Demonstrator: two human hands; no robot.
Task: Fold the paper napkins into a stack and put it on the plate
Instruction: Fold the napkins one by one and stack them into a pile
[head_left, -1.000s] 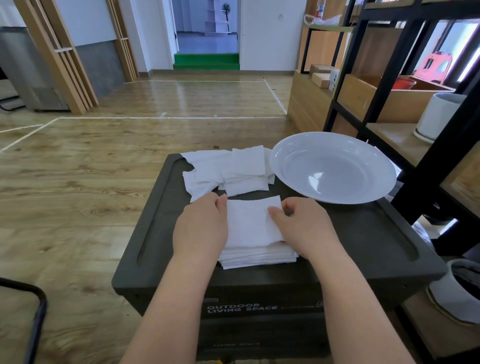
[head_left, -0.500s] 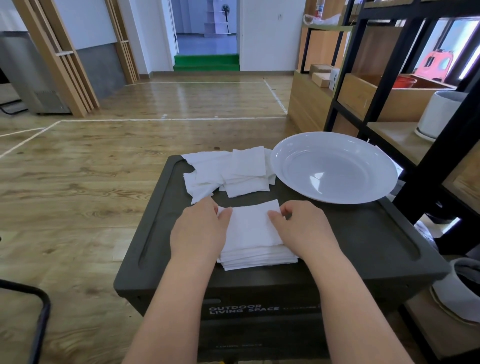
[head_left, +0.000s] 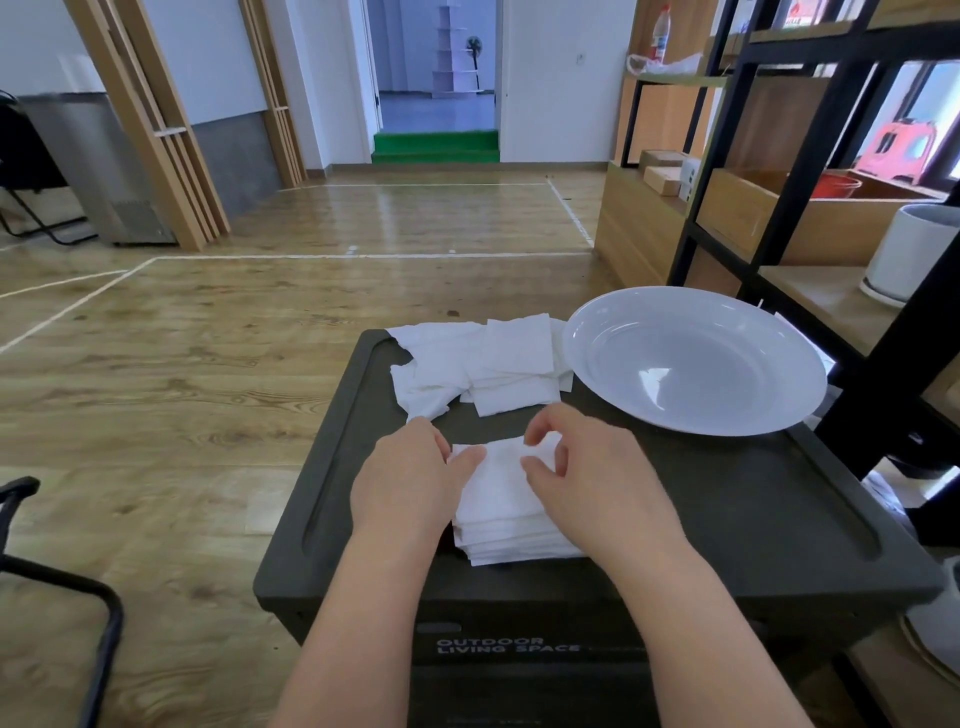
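- Folded napkin stack (head_left: 511, 512) is lying on the dark worktop (head_left: 727, 519), near its front edge, between the two hands.
- Left hand (head_left: 408, 480) is resting on the stack's left edge; its fingers are nearly straight, thumb lying across the top sheet, pressing rather than gripping.
- Right hand (head_left: 587, 467) is sitting at the far right corner of the stack; thumb and forefinger are curling together and pinching the top napkin's corner, which is lifting slightly.
- Judgement: the step in hand is squaring or folding over the top napkin onto the stack.
- To do it well: keep the left hand pinning the layers so they are not sliding, bring the pinched corner over in one low sweep, match edges before pressing the crease. Thin paper is likely to tear or drag its neighbours if pulled hard.
- Stack orientation: lying flat, long axis running from the person outward toward the loose napkins (head_left: 483, 364); short sides facing near and far. Near layers are fanning out a little.
- Loose napkins are lying in an untidy overlap at the far edge of the worktop, just beside the plate (head_left: 779, 415).
- Plate is sitting at the far right of the worktop, holding nothing; stack is well apart from it, so the transfer is not yet done.
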